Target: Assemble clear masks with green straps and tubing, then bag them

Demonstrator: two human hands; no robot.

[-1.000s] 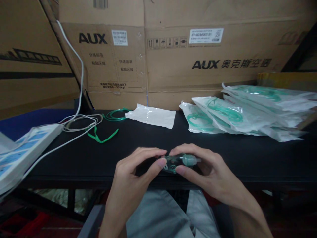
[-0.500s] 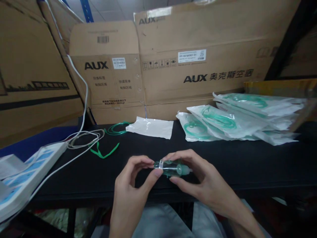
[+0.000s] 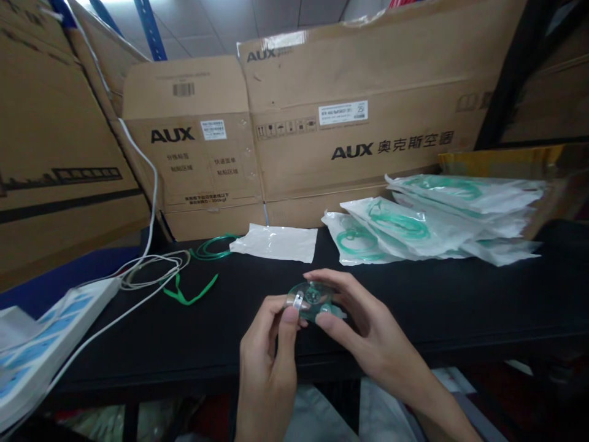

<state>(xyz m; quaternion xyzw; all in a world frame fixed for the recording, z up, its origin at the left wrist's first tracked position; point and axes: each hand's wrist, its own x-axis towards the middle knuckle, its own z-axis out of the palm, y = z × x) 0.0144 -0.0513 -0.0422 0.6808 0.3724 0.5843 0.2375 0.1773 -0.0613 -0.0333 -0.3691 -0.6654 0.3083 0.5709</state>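
A small clear-green oxygen mask (image 3: 313,296) with a silver nose clip is held above the black table, between my two hands. My left hand (image 3: 271,350) pinches its left edge, the thumb lying at the metal clip. Around the right side curl the fingers of my right hand (image 3: 372,325), thumb on the near edge and fingertips on the far edge. The pale connector partly shows under the right thumb. Beyond my left hand lies a loose green elastic strap (image 3: 191,296), with coiled green tubing (image 3: 209,247) behind it beside a white pouch (image 3: 278,244).
Several bagged sets with green tubing (image 3: 400,222) are piled at the back right. Cardboard boxes (image 3: 294,162) wall off the back of the black table (image 3: 184,341). A white power strip (image 3: 59,331) and its cables (image 3: 154,264) occupy the left.
The mask has been turned from edge-on so its domed front with the round port now shows. My left hand has shifted right and rotated more upright. The camera view has moved slightly.
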